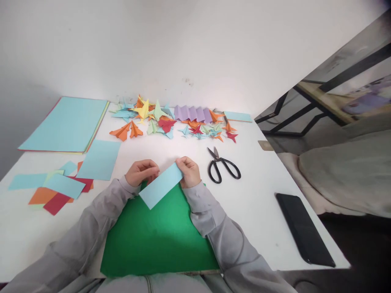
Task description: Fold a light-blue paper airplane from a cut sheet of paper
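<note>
A light blue paper strip (161,186) slants above a green mat (159,232). My right hand (190,173) pinches the strip's upper right end between thumb and fingers. Close by the strip's upper edge is my left hand (141,173), its fingers curled and thumb pressed toward them. Some of those left fingertips pass behind the strip, so whether they grip anything is hidden. Black-handled scissors (222,165) lie to the right of my right hand, blades slightly apart.
Folded paper shapes (159,116) and a pleated purple paper (192,114) line the wall. At left lie a stack of coloured sheets (65,124), a blue sheet (100,159) and loose cut pieces (58,185). A black phone-like device (305,230) rests near the right edge.
</note>
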`<state>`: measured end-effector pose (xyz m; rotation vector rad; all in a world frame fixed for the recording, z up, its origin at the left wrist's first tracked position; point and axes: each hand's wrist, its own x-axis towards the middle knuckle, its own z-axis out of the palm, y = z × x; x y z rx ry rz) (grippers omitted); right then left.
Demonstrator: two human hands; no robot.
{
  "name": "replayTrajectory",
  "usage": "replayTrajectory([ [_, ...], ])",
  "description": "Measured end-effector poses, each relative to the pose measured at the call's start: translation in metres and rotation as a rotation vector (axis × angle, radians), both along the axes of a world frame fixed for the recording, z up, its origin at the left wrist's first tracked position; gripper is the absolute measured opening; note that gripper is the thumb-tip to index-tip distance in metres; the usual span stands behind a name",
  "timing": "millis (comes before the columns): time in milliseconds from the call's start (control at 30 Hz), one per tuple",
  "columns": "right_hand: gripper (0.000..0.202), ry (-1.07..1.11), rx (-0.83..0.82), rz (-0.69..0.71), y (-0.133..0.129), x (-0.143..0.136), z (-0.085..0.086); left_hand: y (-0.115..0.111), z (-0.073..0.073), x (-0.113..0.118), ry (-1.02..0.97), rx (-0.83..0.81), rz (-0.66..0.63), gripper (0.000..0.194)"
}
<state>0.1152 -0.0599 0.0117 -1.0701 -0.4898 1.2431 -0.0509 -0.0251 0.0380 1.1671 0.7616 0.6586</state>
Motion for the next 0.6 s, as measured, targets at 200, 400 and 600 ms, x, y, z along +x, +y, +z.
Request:
replayTrajectory([
  [200,0.03,-0.021,-0.002,0.208,-0.009,-0.014,0.002,-0.014,-0.002,0.012,0.069,0.086,-0.086,0.025],
  [400,0.023,-0.012,0.015,0.324,-0.012,-0.014,-0.005,-0.013,-0.01,0.011,0.109,0.197,-0.004,0.02],
  [600,0.018,-0.106,0.065,0.299,-0.014,-0.014,-0.003,-0.013,-0.005,0.012,0.162,0.17,-0.065,0.03],
])
